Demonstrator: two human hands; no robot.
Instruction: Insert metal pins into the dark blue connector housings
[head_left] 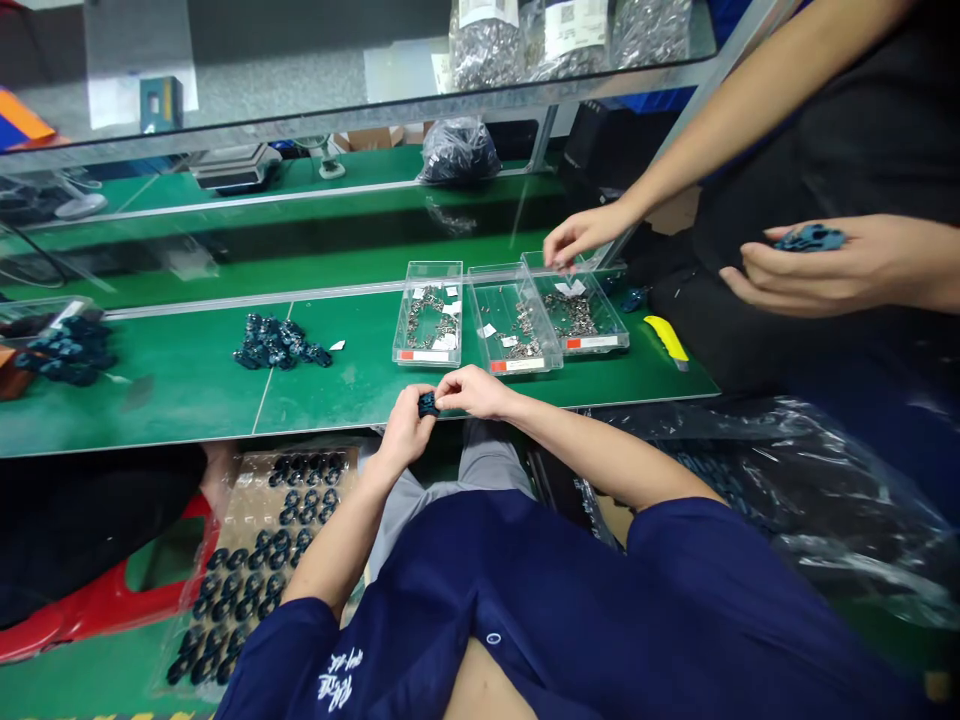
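Observation:
My left hand is closed around a small dark blue plastic part at the table's front edge. The fingertips of my right hand are pinched together against the right side of that part; whether they hold anything small is hidden. Just beyond my hands stand a clear tray and a second clear tray, both with small metal pieces and white paper slips inside. A pile of similar dark blue parts lies on the green table to the left.
A co-worker's hand reaches into a third clear tray; their other hand holds blue parts. A yellow utility knife lies at the right. Below left, a sheet carries rows of dark parts, near a red chair.

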